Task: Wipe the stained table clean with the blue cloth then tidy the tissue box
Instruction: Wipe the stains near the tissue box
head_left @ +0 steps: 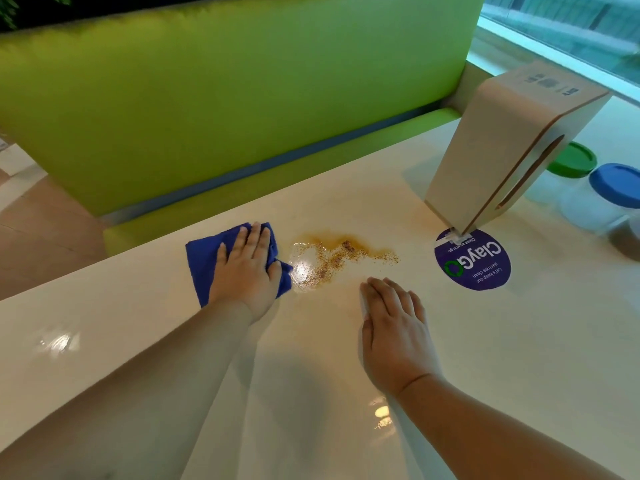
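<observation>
A folded blue cloth (204, 261) lies on the white table (138, 341) near its far edge. My left hand (246, 268) presses flat on the cloth with straight fingers. Just right of the cloth is a brown, grainy stain (339, 256) with a wet sheen. My right hand (394, 327) rests flat on the bare tabletop in front of the stain, holding nothing. The beige tissue box (498, 147) stands tilted on one end at the right, its slot facing right.
A round purple sticker (479, 268) is on the table below the tissue box. Clear jars with a green lid (573, 159) and a blue lid (616, 183) stand at the right edge. A green bench (207, 98) runs behind the table.
</observation>
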